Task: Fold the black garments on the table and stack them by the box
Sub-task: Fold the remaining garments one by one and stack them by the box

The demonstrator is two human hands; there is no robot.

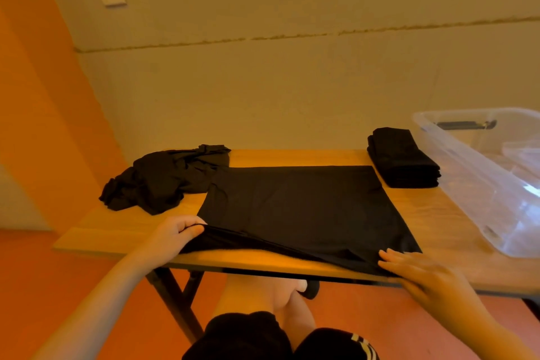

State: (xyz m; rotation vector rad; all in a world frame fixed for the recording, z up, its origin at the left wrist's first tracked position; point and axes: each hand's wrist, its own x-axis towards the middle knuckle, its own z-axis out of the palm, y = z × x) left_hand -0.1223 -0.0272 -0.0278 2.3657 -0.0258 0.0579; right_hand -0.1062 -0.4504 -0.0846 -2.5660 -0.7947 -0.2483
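Table (295,156): left hand (172,232) pinches garment (301,207), right hand (420,270) flat

The wooden table (292,156) in front of me carries everything. A black garment (301,207) lies spread flat on it, its near edge running between the fingers (187,226) of my left hand and the flat fingers (400,259) of my right. Beyond my left fingers, a crumpled heap of black garments (163,178) sits on the far left. Beyond my right fingers stands a folded black stack (404,158), just beside a clear plastic box (479,181) on the table's right end.
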